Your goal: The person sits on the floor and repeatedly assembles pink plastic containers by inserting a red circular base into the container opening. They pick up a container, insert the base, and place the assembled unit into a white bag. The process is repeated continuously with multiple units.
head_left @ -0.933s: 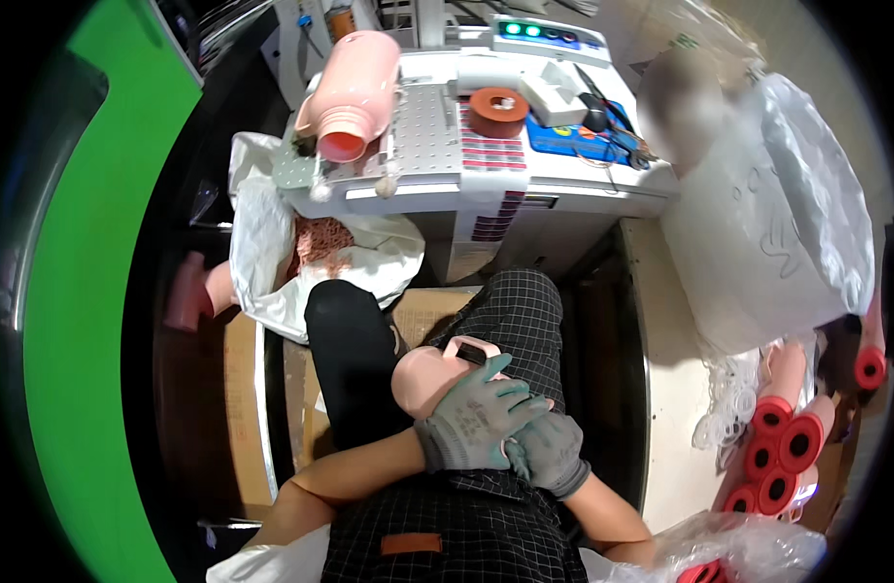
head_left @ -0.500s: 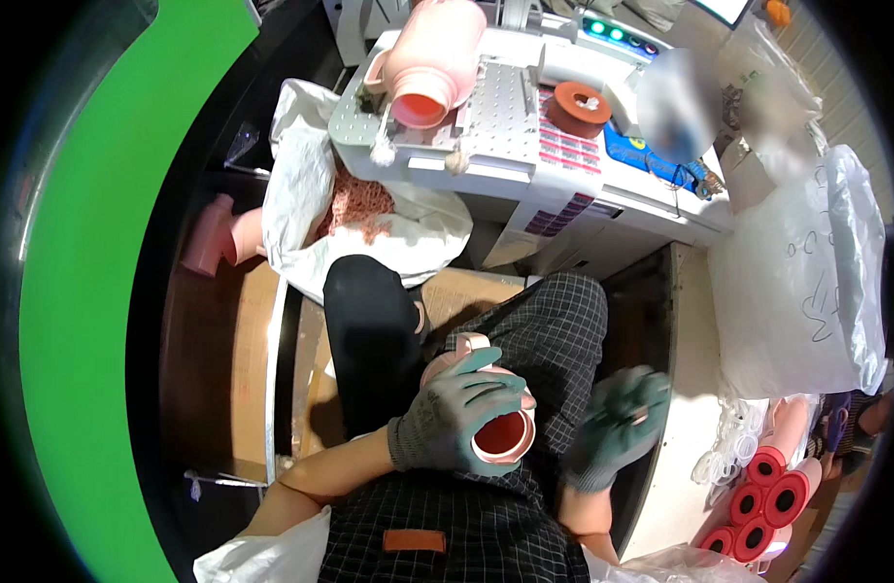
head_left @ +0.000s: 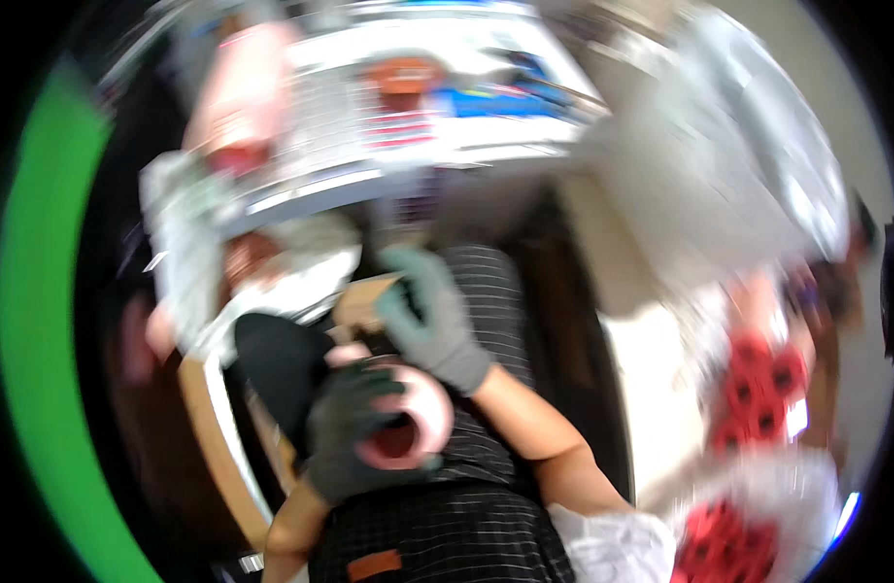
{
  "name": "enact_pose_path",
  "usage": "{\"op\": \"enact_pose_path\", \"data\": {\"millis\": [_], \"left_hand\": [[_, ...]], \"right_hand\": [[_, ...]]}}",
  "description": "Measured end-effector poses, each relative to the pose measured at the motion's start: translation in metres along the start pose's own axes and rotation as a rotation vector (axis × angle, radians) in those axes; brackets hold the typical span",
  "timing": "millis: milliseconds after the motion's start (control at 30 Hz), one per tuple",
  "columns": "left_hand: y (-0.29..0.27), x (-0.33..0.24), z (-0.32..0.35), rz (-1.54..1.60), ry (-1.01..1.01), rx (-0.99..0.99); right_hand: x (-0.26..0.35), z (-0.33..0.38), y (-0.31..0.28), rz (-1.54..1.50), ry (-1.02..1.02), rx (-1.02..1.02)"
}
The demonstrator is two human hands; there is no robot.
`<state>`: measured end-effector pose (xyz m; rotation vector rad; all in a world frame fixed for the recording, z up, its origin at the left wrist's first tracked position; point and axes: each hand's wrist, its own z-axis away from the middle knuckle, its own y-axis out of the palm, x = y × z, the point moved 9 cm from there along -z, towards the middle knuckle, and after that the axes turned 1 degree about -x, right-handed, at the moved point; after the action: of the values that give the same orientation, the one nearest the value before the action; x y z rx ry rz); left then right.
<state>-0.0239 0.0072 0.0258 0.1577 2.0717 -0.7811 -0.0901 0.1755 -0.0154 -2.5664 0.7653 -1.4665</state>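
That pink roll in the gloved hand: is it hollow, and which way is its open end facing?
Hollow: the pink roll shows a dark round opening facing up at the camera, left hand wrapped around it.

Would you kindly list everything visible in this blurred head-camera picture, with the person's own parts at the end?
Pink hollow roll: one, pink with a red inside, held over the lap.
Large pink roll: one, pink, upper left on the machine.
Machine top: one, white, across the top; details blurred.
Orange ring: one, on the machine top.
Red-ended rolls: several, pink and red, at the right.
Clear bag: one, whitish, hanging left of the lap.
Green panel: one, along the left rim.
Left hand: grey-gloved, gripping the pink hollow roll.
Right hand: grey-gloved, raised, holding nothing visible.
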Motion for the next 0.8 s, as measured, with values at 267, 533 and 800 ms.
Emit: {"op": "enact_pose_path", "data": {"millis": [267,533,800], "left_hand": [[0.033,0.039,-0.040,0.093,-0.337,0.086],[0.047,0.030,-0.053,0.060,-0.315,0.047],[0.049,0.024,-0.051,0.016,-0.294,0.067]], "right_hand": [[-0.054,0.171,-0.240,0.288,0.458,-0.538],[-0.024,0.261,-0.448,1.228,0.560,-0.747],[-0.031,0.275,-0.452,1.417,0.662,-0.573]]}}
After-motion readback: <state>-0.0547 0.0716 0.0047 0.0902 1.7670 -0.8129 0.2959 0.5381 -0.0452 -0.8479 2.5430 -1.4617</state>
